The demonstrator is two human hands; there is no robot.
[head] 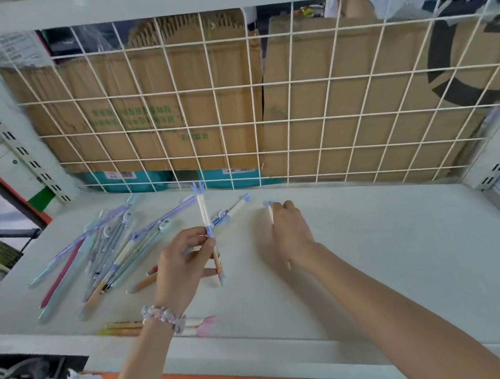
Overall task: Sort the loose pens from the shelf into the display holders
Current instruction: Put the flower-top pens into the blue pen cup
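Pens: left hand (184, 256) fingers pinch one upright; right hand (288, 232) fingers curl over another (269, 210)

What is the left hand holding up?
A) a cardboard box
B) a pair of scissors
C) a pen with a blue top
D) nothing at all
C: the left hand pinches a pen with a blue top, upright above the white shelf.
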